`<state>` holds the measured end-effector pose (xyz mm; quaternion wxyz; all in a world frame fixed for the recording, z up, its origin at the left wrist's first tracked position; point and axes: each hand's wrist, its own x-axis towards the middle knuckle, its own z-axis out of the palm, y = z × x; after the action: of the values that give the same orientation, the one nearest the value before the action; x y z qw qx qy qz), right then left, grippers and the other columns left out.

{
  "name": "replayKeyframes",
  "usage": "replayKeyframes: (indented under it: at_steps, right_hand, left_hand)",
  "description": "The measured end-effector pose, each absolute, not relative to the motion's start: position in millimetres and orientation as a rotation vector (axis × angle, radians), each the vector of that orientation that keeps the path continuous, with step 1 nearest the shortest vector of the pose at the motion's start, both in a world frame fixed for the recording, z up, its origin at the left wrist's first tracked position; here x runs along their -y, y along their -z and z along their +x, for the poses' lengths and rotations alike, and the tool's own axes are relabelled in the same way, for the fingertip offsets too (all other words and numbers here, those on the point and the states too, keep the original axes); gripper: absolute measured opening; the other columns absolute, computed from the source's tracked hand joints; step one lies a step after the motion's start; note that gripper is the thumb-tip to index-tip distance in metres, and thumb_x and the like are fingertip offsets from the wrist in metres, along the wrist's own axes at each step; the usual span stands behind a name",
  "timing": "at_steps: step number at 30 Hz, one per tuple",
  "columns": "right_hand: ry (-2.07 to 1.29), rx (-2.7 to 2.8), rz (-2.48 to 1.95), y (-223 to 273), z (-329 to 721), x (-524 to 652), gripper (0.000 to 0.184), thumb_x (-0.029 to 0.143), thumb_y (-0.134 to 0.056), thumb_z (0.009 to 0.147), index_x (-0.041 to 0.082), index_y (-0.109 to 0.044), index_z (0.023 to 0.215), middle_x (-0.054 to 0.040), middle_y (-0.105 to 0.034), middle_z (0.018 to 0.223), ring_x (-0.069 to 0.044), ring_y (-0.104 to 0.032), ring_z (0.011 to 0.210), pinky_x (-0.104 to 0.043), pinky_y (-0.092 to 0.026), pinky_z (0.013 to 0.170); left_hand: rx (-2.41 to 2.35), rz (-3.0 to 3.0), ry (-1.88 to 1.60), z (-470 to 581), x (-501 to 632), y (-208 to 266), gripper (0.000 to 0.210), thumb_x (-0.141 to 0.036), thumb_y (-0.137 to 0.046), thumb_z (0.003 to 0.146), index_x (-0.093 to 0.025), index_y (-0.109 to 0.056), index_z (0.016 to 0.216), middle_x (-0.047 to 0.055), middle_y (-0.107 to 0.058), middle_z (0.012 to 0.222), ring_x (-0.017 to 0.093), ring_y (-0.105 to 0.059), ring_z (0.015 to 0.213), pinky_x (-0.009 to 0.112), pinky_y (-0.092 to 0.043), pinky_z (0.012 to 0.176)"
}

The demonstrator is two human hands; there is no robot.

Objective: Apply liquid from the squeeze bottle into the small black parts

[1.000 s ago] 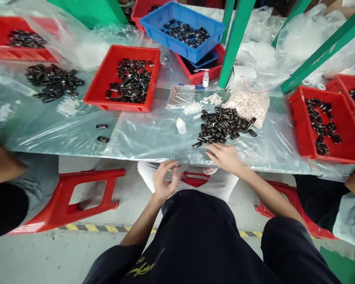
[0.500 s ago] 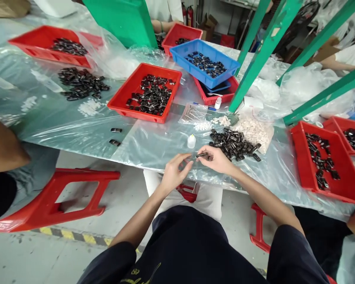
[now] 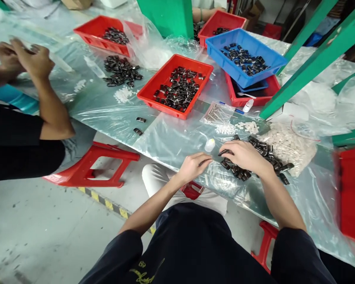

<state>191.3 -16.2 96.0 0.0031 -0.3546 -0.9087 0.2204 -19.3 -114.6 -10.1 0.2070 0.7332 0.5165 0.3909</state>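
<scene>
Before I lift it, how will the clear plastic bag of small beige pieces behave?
The clear plastic bag of beige pieces will probably sag, since its film looks thin and wrinkled. Its many small, loose pieces would likely shift inside. Lying slumped, it seems unlikely to roll.

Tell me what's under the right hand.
A black pile shows around the right hand, with one black part at its fingertips. Whatever lies directly beneath the hand is covered and cannot be seen.

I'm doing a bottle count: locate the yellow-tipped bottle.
In the head view, the yellow-tipped bottle is slightly right of centre on the table, just left of the right hand and beyond the left hand.
</scene>
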Motion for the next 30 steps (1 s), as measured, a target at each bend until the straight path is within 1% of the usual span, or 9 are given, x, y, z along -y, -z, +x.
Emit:
replayKeyframes:
  at_steps: [5,8,10,13,15,19,23,27,30]
  right_hand:
    - [-0.65,2.837,-1.208,-114,199,11,0.012,0.025,-0.067,0.099,0.024,-0.076,0.107,-0.0045,-0.081,0.097,-0.026,-0.074,0.087,-0.033,-0.046,0.074]
    - [-0.709,2.73,-1.154,-114,201,10,0.012,0.023,-0.064,0.099,0.023,-0.072,0.108,-0.0043,-0.08,0.095,-0.025,-0.074,0.086,-0.032,-0.046,0.074]
    - [-0.805,2.676,-1.055,-107,201,9,0.01,0.023,-0.063,0.099,0.023,-0.069,0.106,-0.0041,-0.079,0.097,-0.023,-0.073,0.084,-0.032,-0.046,0.075]
    - [-0.981,2.476,-0.948,-86,198,4,0.007,0.028,-0.063,0.099,0.023,-0.065,0.102,-0.0053,-0.078,0.1,-0.021,-0.071,0.08,-0.032,-0.048,0.072]
    - [-1.091,2.298,-0.951,-72,195,1,0.012,0.033,-0.062,0.1,0.023,-0.061,0.104,-0.006,-0.078,0.098,-0.02,-0.069,0.074,-0.032,-0.049,0.069]
    - [-1.3,2.147,-0.947,-61,192,-2,0.019,0.04,-0.056,0.104,0.023,-0.053,0.112,-0.0032,-0.076,0.088,-0.016,-0.062,0.06,-0.032,-0.048,0.063]
    - [-1.243,2.177,-0.905,-71,191,3,0.022,0.043,-0.062,0.102,0.022,-0.062,0.107,-0.0041,-0.075,0.091,-0.017,-0.064,0.07,-0.029,-0.045,0.062]
    - [-1.162,2.165,-0.88,-81,188,9,0.023,0.04,-0.065,0.1,0.019,-0.072,0.105,-0.0076,-0.075,0.102,-0.019,-0.065,0.079,-0.028,-0.044,0.06]
    - [-1.222,2.125,-0.855,-83,186,13,0.026,0.04,-0.064,0.1,0.019,-0.074,0.11,-0.0081,-0.077,0.103,-0.019,-0.066,0.078,-0.028,-0.045,0.06]
  left_hand:
    - [-1.569,2.268,-0.869,-27,114,18,0.015,-0.033,-0.068,0.1,-0.022,-0.077,0.106,0.005,-0.08,0.102,0.022,-0.076,0.093,0.033,-0.058,0.084]
    - [-1.583,2.179,-1.038,-31,112,17,0.02,-0.039,-0.069,0.1,-0.021,-0.075,0.106,0.003,-0.078,0.094,0.017,-0.072,0.077,0.033,-0.057,0.083]
    - [-1.679,2.015,-1.203,-31,108,13,0.023,-0.041,-0.07,0.099,-0.021,-0.073,0.111,0.003,-0.077,0.091,0.017,-0.07,0.075,0.033,-0.057,0.082]
    - [-1.726,1.838,-1.266,-27,94,9,0.044,-0.043,-0.077,0.092,-0.021,-0.068,0.129,0.009,-0.078,0.116,0.023,-0.073,0.103,0.036,-0.057,0.09]
    - [-1.651,1.774,-1.207,-24,83,9,0.048,-0.044,-0.079,0.089,-0.021,-0.069,0.129,0.011,-0.076,0.127,0.027,-0.072,0.115,0.04,-0.058,0.096]
    - [-1.56,1.503,-1.239,-20,72,13,0.043,-0.046,-0.082,0.084,-0.018,-0.073,0.116,0.012,-0.08,0.116,0.028,-0.076,0.106,0.043,-0.059,0.097]
    - [-1.393,1.31,-1.429,-26,82,7,0.049,-0.051,-0.08,0.086,-0.016,-0.068,0.118,0.015,-0.079,0.115,0.027,-0.078,0.104,0.041,-0.06,0.097]
    - [-1.362,1.398,-1.538,-37,97,-11,0.051,-0.057,-0.076,0.09,-0.018,-0.072,0.122,0.012,-0.078,0.116,0.025,-0.077,0.099,0.038,-0.06,0.092]
    - [-1.386,1.438,-1.572,-42,107,-24,0.057,-0.062,-0.071,0.092,-0.02,-0.068,0.131,0.008,-0.077,0.098,0.02,-0.074,0.081,0.034,-0.059,0.078]
